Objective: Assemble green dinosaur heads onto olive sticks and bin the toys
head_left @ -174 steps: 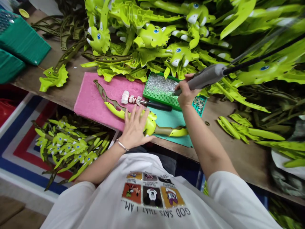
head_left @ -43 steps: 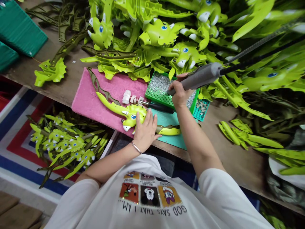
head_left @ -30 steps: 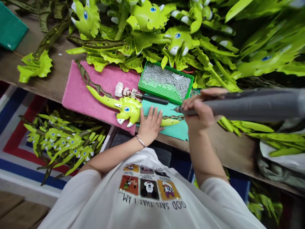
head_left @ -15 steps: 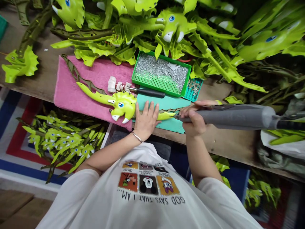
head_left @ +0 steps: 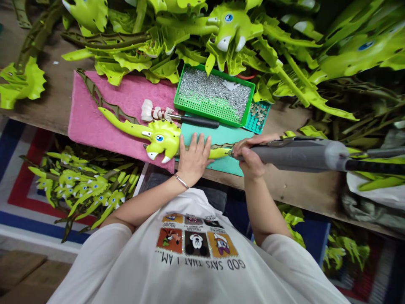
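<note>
A lime-green toy bow (head_left: 164, 139) with a horned dinosaur head and dark olive limbs lies across the pink cloth (head_left: 85, 122) and a teal mat (head_left: 234, 137). My left hand (head_left: 194, 158) is spread flat over its middle, just right of the head, pressing it down. In my right hand (head_left: 251, 157) is a grey electric screwdriver (head_left: 297, 154), gripped near its front end and held almost level. Its tip meets the right end of the bow's green part; the exact contact point is too small to make out.
Behind the bow stand a green tray (head_left: 211, 95) of small screws and a teal tray (head_left: 257, 116) of small round parts. A black-handled hammer (head_left: 196, 121) with a wrapped head lies beside them. Green toy parts (head_left: 234, 29) pile up at the back; finished-looking bows (head_left: 82, 181) hang lower left.
My right hand and the screwdriver have shifted slightly left, and the tool's tip sits a little nearer on the bow. My left hand stays on the bow.
</note>
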Demonstrator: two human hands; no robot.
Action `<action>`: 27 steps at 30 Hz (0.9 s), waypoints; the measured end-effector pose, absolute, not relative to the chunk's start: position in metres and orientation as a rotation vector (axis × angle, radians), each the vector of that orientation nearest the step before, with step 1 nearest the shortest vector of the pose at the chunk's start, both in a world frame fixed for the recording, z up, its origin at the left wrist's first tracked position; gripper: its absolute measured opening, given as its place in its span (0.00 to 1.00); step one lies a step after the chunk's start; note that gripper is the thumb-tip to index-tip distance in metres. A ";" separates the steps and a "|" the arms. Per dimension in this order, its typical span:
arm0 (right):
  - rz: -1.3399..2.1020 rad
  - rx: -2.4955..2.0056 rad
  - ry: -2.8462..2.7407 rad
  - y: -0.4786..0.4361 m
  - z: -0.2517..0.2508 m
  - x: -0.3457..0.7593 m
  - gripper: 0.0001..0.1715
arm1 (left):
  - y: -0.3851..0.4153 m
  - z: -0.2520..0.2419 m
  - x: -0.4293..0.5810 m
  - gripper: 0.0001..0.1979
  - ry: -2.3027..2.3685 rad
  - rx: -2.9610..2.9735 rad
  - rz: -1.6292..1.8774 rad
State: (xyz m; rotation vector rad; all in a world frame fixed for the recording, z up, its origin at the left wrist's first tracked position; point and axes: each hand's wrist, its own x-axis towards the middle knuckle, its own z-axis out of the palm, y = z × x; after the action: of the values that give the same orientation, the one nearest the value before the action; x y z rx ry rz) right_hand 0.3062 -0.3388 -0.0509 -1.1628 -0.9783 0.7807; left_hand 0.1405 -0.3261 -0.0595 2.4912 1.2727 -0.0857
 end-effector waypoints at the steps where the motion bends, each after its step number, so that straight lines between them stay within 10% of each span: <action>1: 0.762 -1.126 -1.008 -0.338 -0.050 0.305 0.22 | -0.326 -0.059 0.141 0.34 1.275 2.492 -0.089; 13: 1.120 -0.989 -1.294 -0.319 -0.039 0.319 0.16 | -0.328 -0.069 0.139 0.35 1.275 2.547 0.002; 27: 0.636 -1.420 -1.136 -0.254 -0.022 0.316 0.23 | -0.277 -0.039 0.012 0.26 1.431 2.621 0.261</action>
State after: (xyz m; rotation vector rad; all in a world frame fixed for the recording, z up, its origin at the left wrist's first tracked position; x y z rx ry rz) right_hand 0.3164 -0.2539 -0.0221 -1.4199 -1.1358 0.6362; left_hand 0.0116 -0.2773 -0.0386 2.6209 1.4314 0.2613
